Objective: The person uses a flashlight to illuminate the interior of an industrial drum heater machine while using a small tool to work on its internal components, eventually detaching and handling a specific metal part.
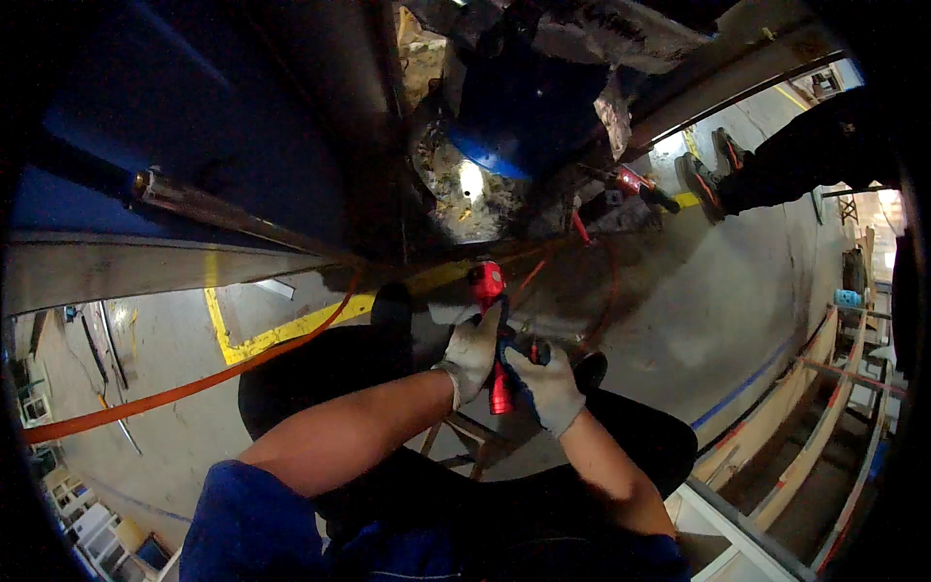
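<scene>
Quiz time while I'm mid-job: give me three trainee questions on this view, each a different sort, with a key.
1. True or false: the left hand and right hand, both in pale work gloves, hold a red and dark handheld tool.
2. What runs in from the picture's left edge, above the left forearm?
A. A green metal chain
B. A long orange flexible hose
C. A white braided rope
3. Fill in: another person's dark shoes show in the upper ____ of the picture.

Key: 1. True. 2. B. 3. Right.
</scene>
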`<state>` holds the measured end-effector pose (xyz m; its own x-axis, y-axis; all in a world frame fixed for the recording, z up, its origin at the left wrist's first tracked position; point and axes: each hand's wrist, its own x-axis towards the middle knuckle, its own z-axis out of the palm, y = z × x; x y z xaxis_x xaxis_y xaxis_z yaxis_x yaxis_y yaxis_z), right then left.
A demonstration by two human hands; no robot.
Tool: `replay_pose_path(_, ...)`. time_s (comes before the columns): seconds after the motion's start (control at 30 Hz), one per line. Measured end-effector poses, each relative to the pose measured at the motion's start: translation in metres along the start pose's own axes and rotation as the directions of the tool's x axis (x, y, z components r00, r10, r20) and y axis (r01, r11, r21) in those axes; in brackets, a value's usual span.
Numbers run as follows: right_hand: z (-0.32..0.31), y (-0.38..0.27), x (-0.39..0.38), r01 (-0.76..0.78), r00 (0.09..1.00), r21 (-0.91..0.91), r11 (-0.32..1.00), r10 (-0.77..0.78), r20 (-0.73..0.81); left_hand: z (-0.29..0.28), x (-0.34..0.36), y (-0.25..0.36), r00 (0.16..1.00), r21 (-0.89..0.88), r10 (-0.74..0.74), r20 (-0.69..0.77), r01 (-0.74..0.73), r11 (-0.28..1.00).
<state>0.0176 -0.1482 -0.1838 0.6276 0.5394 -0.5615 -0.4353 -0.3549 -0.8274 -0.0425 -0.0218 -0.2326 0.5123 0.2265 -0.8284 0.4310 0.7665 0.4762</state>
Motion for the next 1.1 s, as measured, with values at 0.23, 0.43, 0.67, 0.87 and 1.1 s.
replay_pose_path(0.23, -0.005, 0.014, 0.016, -0.07, 0.988, 0.259, 0.963, 0.031, 0.15, 0.011, -0.016, 0.021, 0.999, 0.035, -0.044, -0.012, 0.044, 0.998)
replay_pose_path(0.43, 0.003, 0.025, 0.017, -0.011, 0.975, -0.203, 0.979, 0.055, 0.215, -0.016, 0.025, -0.024, 0.985, 0.195, 0.174, -0.001, -0.171, 0.966)
replay_pose_path(0.67, 0.005, 0.011, 0.006, 0.173, 0.982, -0.132, 0.976, -0.161, 0.096, 0.002, -0.025, 0.025, 0.934, 0.393, 0.352, 0.064, -0.348, 0.851)
replay_pose_path(0.87, -0.005, 0.034, 0.007, 0.306, 0.951, -0.414, 0.857, -0.259, 0.166, -0.007, -0.036, 0.019, 0.919, 0.345, 0.387, 0.075, -0.388, 0.855)
replay_pose_path(1.1, 0.006, 0.083, 0.0, -0.41, 0.91, 0.712, 0.57, 0.309, 0.276, -0.006, -0.068, 0.019, 0.984, 0.539, 0.177, 0.003, -0.151, 0.829)
